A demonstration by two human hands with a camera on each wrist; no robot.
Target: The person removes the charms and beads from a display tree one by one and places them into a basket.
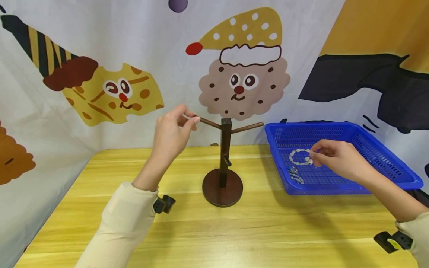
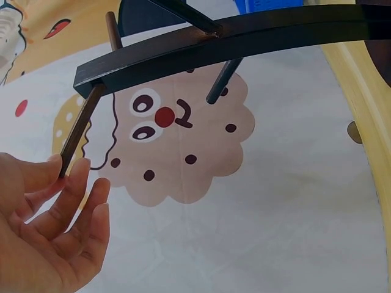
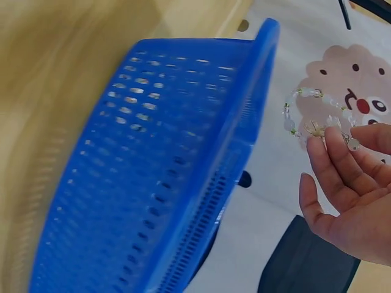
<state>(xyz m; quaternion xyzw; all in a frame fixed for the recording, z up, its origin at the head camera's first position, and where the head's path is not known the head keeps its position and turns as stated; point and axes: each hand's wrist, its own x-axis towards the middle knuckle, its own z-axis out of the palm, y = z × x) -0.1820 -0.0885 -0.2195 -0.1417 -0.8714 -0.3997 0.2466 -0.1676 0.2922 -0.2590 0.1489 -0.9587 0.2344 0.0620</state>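
While both of my forearms reach out over the yellow wooden table [image 1: 234, 230], my right hand [image 1: 338, 158] sits nearer to me on the right side, above the blue basket [image 1: 385, 149], and it pinches a pale beaded bracelet [image 1: 300, 156] between thumb and fingertips so the loop hangs free to the left of the hand, just over the basket's mesh floor. A second, darker string of beads [image 1: 295, 175] lies on that floor, a little closer to me than the held loop. Left of the basket and near the middle of the table stands a dark wooden stand [image 1: 223, 163] with a round base and an upright post. My left hand [image 1: 172, 132] is raised beside it, fingertips pinching the outer tip of the left peg [image 1: 207, 122], which slants up and away from the post toward the left. A matching right peg [image 1: 248, 127] points toward the basket, so the bracelet lies to the right of the stand, well apart from my left hand. Behind everything hangs a cartoon cookie backdrop [image 1: 242, 85].
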